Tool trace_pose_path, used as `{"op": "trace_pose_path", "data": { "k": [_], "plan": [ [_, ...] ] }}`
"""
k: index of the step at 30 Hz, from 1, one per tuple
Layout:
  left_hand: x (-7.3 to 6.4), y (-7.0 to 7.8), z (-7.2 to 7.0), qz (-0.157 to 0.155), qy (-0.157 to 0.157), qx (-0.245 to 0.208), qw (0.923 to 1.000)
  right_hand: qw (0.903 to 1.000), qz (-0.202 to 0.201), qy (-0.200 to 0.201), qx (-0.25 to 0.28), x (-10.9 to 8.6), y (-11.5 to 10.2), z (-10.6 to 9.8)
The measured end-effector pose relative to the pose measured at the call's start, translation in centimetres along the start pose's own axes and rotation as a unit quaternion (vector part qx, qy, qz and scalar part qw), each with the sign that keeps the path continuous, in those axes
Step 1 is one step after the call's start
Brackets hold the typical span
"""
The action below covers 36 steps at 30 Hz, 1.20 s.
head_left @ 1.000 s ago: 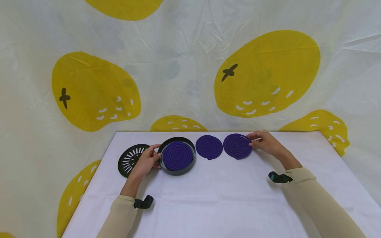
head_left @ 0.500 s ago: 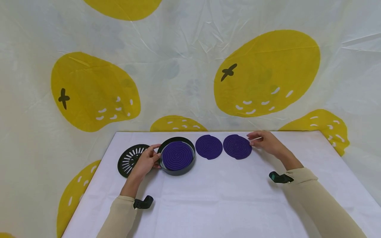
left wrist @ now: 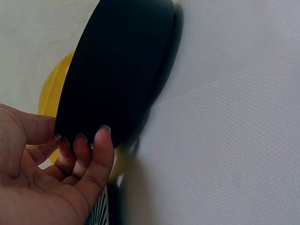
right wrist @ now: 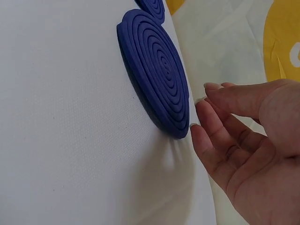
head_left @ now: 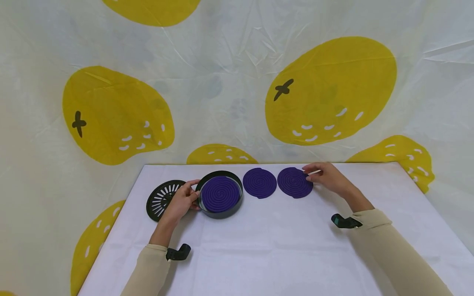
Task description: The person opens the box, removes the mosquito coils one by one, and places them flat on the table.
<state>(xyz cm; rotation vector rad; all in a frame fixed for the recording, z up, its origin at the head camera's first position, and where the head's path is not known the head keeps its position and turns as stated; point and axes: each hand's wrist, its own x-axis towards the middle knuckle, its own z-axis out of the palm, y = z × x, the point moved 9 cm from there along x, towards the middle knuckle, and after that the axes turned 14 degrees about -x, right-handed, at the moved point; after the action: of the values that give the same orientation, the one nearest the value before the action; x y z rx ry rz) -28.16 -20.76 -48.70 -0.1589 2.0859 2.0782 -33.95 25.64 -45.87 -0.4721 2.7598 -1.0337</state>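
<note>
Head view, left hand (head_left: 180, 201): curled onto pan (head_left: 221, 214) at its fingertips; hold steady
Right hand (head_left: 326, 177): half open, holding nothing
Outer disc (head_left: 294, 182): by right fingertips, contact unclear; pinch edge lightly

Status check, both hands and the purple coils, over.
Left hand grips dark pan, one purple coil inside. Right hand at edge of rightmost coil, holding nothing, contact unclear. Slotted disc left of pan, partly hidden by left hand.

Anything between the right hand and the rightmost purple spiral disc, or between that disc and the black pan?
Nothing visible stands between the right hand and the rightmost disc. Between that disc and the black pan lies another purple disc, flat on the table, probably thin enough to pass over.
</note>
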Motion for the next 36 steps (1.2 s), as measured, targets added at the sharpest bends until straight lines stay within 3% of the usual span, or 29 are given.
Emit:
{"op": "trace_pose_path", "data": {
  "k": [5,14,36],
  "plan": [
    [-0.2,0.4,0.1,-0.011,0.000,-0.004,0.9999,1.0000,-0.008,0.001,-0.005,0.2,-0.4,0.3],
    [-1.9,2.9,1.1,-0.008,-0.010,-0.002,0.9999,0.9997,-0.012,-0.004,-0.019,0.5,-1.4,0.8],
    [-1.8,2.7,1.1,-0.008,-0.009,-0.004,0.9999,0.9988,-0.045,-0.014,0.017,1.8,-3.9,2.4]
  ]
}}
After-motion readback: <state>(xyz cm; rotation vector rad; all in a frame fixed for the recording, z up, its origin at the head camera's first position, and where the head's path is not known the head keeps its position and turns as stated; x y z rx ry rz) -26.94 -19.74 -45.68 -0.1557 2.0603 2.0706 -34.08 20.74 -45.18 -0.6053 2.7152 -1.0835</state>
